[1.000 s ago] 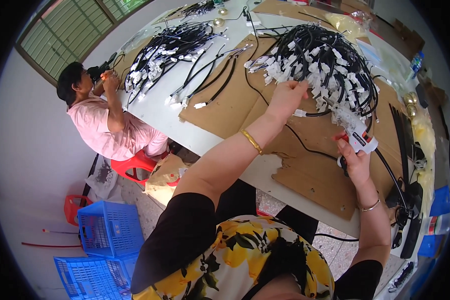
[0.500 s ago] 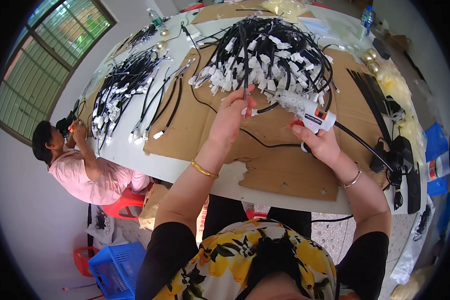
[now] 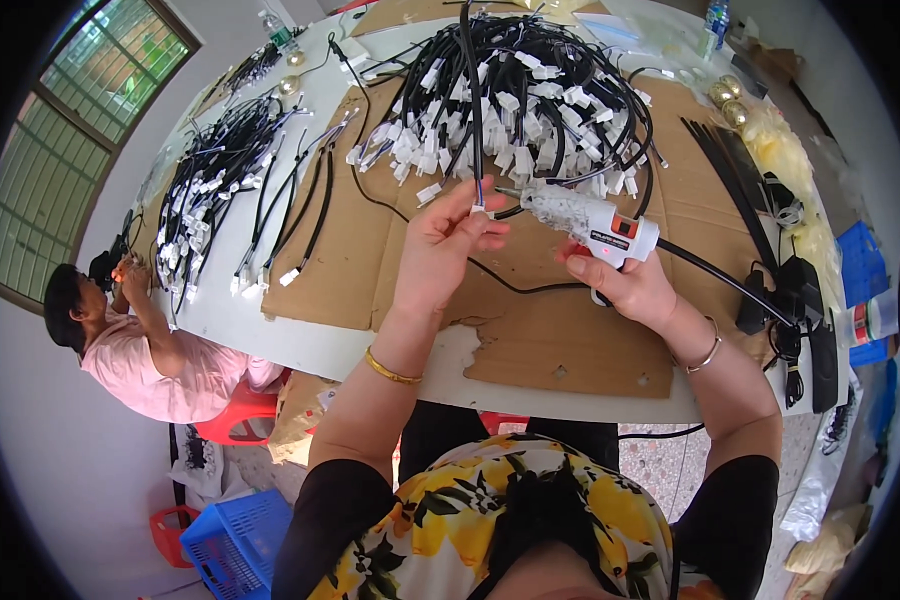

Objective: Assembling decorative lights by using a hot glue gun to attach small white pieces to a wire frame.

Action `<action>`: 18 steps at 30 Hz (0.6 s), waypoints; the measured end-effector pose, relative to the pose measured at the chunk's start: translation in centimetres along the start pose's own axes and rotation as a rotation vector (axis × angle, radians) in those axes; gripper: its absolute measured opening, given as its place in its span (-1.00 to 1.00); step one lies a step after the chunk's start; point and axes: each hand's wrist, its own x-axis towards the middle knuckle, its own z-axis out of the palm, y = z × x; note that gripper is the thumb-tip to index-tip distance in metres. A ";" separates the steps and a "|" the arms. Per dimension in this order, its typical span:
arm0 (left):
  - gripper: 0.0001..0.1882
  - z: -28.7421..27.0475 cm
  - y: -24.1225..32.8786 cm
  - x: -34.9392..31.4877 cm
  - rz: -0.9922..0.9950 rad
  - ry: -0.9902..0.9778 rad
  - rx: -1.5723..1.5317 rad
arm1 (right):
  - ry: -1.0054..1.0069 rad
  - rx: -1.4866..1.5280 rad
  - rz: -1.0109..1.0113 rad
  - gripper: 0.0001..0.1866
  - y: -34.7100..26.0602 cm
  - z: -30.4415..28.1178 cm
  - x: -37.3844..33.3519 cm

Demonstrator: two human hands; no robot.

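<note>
My left hand [image 3: 438, 245] pinches the lower end of a black cable [image 3: 475, 110], which rises upright from my fingers. A small white connector [image 3: 481, 211] shows at that end, beside my thumb. In my right hand [image 3: 630, 288] is a hot glue gun [image 3: 578, 214] with a white, glue-smeared body and an orange part. Its nozzle points left and sits close to my left fingertips; whether it touches the connector I cannot tell. Just beyond both hands lies a large heap of black cables with white connectors [image 3: 530, 100].
Brown cardboard [image 3: 570, 345] covers part of the white table [image 3: 310, 345]. A second cable pile [image 3: 215, 170] lies left, near a seated person in pink [image 3: 160, 360]. Black strips [image 3: 735, 200], power adapters [image 3: 795, 290] and gold balls [image 3: 727, 95] are at right. The gun's black cord trails rightward.
My left fingers have shifted on the cable, and the white connector at its end now shows. The glue gun stays close by. The whole view has shifted slightly.
</note>
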 end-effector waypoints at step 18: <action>-0.81 -0.2 -1.4 0.1 -0.024 0.107 -0.127 | -0.002 -0.001 0.022 -0.73 0.7 0.7 0.2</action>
